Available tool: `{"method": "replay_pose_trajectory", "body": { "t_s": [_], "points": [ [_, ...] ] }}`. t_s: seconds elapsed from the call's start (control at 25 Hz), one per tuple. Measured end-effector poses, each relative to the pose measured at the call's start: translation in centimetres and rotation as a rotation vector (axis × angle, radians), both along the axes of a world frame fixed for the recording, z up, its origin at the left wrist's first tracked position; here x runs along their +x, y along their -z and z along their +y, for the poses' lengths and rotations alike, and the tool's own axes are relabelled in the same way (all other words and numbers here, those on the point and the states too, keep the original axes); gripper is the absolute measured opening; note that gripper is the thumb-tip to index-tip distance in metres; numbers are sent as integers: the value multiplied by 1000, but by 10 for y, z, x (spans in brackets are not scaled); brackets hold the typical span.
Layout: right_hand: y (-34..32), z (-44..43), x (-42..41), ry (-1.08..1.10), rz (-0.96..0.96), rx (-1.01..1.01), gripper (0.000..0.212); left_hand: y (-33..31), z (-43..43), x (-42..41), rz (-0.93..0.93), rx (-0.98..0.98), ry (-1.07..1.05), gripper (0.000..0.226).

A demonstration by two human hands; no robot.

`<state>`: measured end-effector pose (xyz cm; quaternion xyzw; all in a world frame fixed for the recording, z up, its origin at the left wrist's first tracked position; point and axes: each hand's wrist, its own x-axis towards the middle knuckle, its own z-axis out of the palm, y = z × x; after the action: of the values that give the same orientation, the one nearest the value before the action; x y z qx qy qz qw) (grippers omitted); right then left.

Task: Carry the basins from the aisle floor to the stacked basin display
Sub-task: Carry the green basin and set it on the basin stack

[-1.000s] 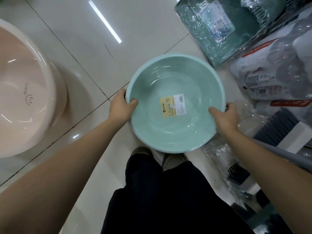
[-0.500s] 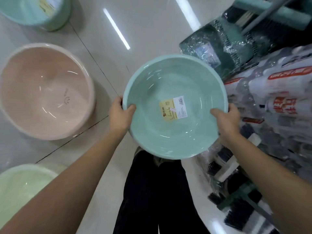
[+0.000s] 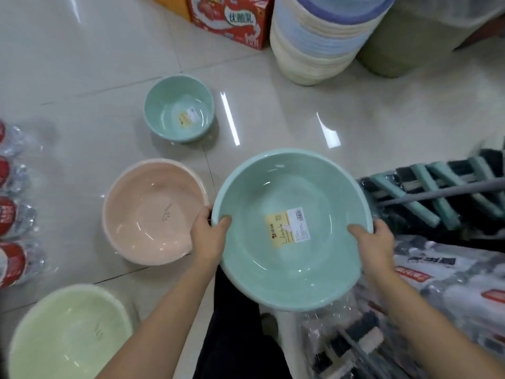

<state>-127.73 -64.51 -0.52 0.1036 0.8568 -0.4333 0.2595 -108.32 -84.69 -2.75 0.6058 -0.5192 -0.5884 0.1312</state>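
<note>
- Far left edge: wrapped packs with red labels (image 3: 11,214) lie in a column on the tiled floor (image 3: 82,64).
- Lower left: pale green basin (image 3: 68,335) on the floor, mouth up.
- Above it: pink basin (image 3: 153,212) on the floor, mouth up, just beside my left hand.
- Farther up: small teal basin (image 3: 179,108) on the floor, label inside, apart from the pink one.
- My left hand (image 3: 209,236): grip closed on the left rim of the large teal basin (image 3: 292,255), thumb inside, fingers under the rim.
- Large teal basin: held off the floor between both hands, mouth up, yellow-and-white label (image 3: 287,228) on its bottom.
- Top centre: red printed carton (image 3: 232,17); right of it, the stacked basin display (image 3: 325,42), cream and blue rims nested, standing on the floor well apart from the held basin.
- My right hand (image 3: 373,244): grip closed on the right rim, thumb inside.
- Right edge: teal-backed brushes (image 3: 437,190), with wrapped packs (image 3: 448,280) below.
</note>
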Motion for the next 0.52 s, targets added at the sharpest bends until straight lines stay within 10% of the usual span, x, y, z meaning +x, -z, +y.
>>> {"method": "replay_pose_trajectory", "body": {
  "t_s": [0.52],
  "points": [
    [-15, -315, -133, -402, 29, 28, 16, -24, -221, -62, -111, -9, -259, 21]
  ]
}}
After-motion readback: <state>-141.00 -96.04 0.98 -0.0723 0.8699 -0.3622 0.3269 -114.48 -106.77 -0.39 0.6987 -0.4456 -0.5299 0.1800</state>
